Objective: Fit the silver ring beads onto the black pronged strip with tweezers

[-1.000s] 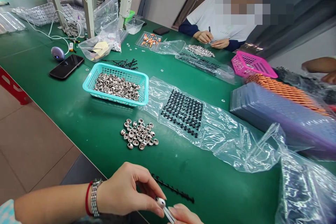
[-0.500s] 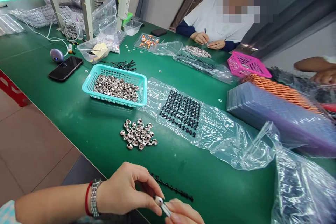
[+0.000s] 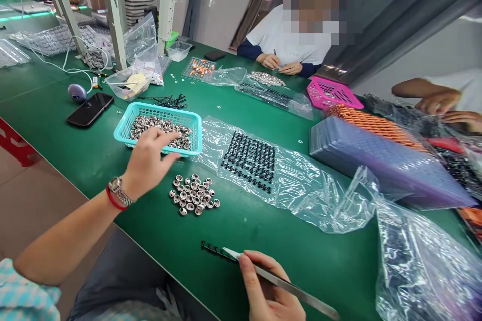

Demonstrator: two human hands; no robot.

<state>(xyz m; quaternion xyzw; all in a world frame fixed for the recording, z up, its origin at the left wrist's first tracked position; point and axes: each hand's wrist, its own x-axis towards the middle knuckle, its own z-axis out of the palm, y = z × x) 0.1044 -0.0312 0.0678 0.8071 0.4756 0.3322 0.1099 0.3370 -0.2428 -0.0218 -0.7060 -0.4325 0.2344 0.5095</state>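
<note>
My left hand (image 3: 148,160) reaches out over the near edge of the teal basket (image 3: 122,128), which holds several small silver metal caps (image 3: 158,128). Its fingers are pinched together; whether a cap sits between them cannot be made out. A loose pile of the same silver caps (image 3: 194,194) lies on the green table just right of that hand. My right hand (image 3: 269,293) grips metal tweezers (image 3: 286,286) at the bottom of the view. The tweezer tip touches a short black strip of small parts (image 3: 214,251) lying on the table.
A sheet of black parts (image 3: 250,160) lies on clear plastic beyond the pile. A phone (image 3: 90,109), a pink basket (image 3: 333,93), a purple-wrapped stack (image 3: 380,160) and crumpled bags (image 3: 422,261) surround the spot. A seated person (image 3: 289,35) works across the table; another person's hands (image 3: 440,105) are at right.
My left hand left the tweezers and swung forward to the teal basket. The cap that both hands held at the tweezer tip is gone from there. The tweezers now touch the black strip.
</note>
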